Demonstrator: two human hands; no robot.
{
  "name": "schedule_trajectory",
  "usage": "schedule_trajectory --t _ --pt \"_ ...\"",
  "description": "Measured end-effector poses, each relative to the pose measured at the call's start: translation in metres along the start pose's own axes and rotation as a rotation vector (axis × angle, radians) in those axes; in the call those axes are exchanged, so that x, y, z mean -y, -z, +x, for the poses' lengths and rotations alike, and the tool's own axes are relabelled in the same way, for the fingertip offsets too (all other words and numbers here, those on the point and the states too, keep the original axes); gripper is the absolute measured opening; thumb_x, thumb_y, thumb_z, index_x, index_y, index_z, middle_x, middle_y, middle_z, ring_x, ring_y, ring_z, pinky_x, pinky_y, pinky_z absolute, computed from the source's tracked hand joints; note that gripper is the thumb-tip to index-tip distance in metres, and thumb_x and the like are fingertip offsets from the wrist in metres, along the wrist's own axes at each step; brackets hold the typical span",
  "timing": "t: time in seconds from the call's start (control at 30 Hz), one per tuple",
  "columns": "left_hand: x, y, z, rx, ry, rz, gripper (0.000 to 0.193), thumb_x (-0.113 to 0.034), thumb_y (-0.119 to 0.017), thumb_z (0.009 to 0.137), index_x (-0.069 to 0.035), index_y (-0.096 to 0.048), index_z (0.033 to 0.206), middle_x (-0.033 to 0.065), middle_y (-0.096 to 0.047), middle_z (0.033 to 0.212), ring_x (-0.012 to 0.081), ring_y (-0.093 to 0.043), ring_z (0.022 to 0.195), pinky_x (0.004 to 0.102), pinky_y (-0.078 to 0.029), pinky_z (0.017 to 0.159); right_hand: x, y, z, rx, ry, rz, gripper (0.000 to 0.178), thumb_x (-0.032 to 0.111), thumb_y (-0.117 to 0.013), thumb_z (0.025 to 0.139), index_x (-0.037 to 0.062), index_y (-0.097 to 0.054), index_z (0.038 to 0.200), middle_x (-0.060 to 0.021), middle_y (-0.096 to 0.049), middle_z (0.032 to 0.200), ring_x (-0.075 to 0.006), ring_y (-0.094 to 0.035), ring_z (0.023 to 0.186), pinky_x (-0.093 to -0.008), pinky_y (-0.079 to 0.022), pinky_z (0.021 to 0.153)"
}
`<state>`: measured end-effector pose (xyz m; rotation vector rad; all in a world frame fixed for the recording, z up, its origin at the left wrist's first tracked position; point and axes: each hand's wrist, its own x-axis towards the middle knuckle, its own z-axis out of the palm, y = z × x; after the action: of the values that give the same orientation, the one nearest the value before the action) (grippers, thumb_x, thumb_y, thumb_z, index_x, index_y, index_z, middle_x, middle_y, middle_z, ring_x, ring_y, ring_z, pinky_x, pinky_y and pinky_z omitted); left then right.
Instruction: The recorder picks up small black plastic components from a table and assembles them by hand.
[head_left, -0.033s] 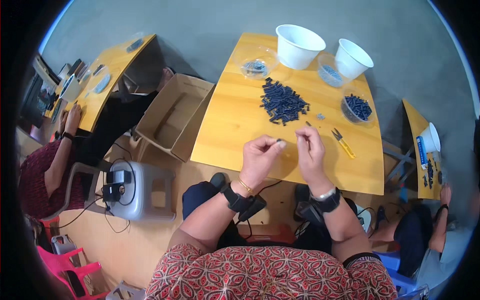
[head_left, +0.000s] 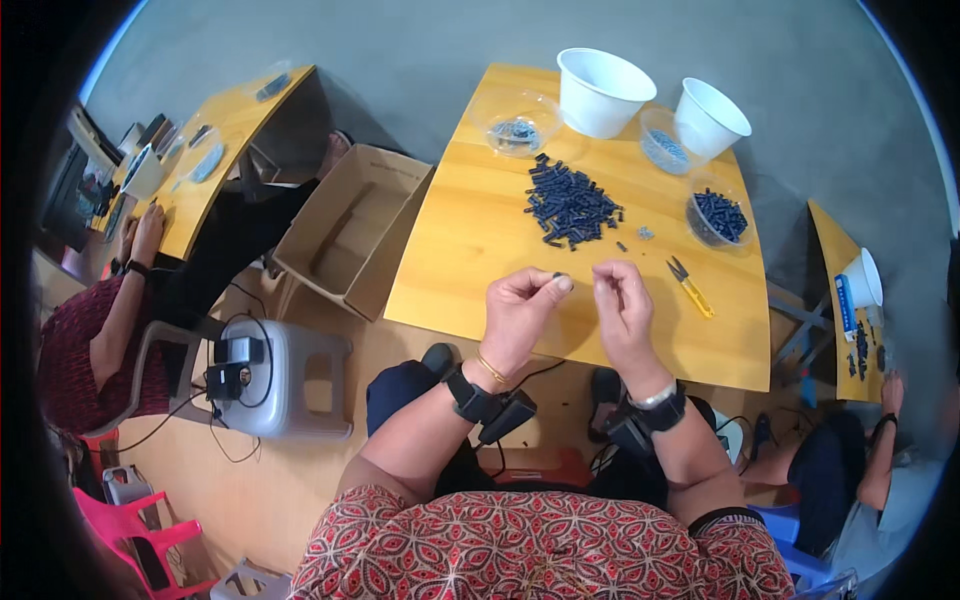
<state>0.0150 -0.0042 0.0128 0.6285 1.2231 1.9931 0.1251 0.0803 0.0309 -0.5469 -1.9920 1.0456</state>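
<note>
Grey wall (head_left: 430, 60) rises behind a yellow wooden table (head_left: 450, 270), which bears a heap of short dark tubular pieces (head_left: 573, 203) at its middle. Compared with the earlier frame, the right hand (head_left: 624, 310) has drawn slightly nearer, so that a loose dark piece (head_left: 621, 246), formerly against its fingertips, now lies clear of them, just right of the heap's near end; the heap looks unchanged. The left hand (head_left: 524, 310) has barely moved. Both forearms reach in from the near side and converge over the near part of the table, the hands raised side by side with a narrow gap between their fingertips. On the left hand, thumb and index finger are pinched together on a small dark bit (head_left: 557, 275), which just shows at their tips, with the other fingers curled under. The right hand has its fingers bent and bunched toward the thumb; whether anything sits between them cannot be told. Yellow-handled snips (head_left: 692, 292) lie right of the right hand, blades pointing far. Farther off to the right, a clear bowl (head_left: 705, 240) holds more dark pieces, and two white tubs (head_left: 605, 95) stand along the far edge.
</note>
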Motion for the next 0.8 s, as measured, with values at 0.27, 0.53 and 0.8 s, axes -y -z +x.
schedule_trajectory --t 0.27,0.53,0.8 --pt "0.003 0.000 -0.007 0.060 0.261 -0.383 0.009 -0.011 -0.061 0.083 -0.003 -0.062 0.080 0.0024 -0.060 0.073 0.0092 -0.054 0.067 0.0225 -0.045 0.062 0.012 -0.008 -0.005 0.056 0.262 -0.230 0.011 0.001 -0.053 0.081 0.0001 -0.050 0.091 -0.0143 -0.052 0.085 -0.0283 -0.054 0.075 -0.0337 -0.045 0.064" --pt "-0.003 0.005 -0.007 0.134 0.315 -0.337 0.012 -0.012 -0.058 0.086 -0.002 -0.061 0.081 0.0020 -0.058 0.074 0.0095 -0.053 0.066 0.0242 -0.046 0.061 0.005 0.000 -0.002 0.037 0.224 -0.200 0.010 -0.001 -0.053 0.080 0.0011 -0.050 0.089 -0.0131 -0.052 0.080 -0.0277 -0.054 0.069 -0.0322 -0.044 0.062" --pt "-0.001 0.008 -0.006 0.127 0.188 -0.206 0.010 -0.010 -0.059 0.084 0.000 -0.062 0.085 0.0032 -0.059 0.072 0.0109 -0.054 0.062 0.0221 -0.046 0.058 -0.012 0.000 -0.007 0.100 -0.098 0.189 0.009 0.002 -0.052 0.084 0.0008 -0.053 0.092 -0.0077 -0.054 0.075 -0.0152 -0.053 0.067 -0.0241 -0.043 0.061"
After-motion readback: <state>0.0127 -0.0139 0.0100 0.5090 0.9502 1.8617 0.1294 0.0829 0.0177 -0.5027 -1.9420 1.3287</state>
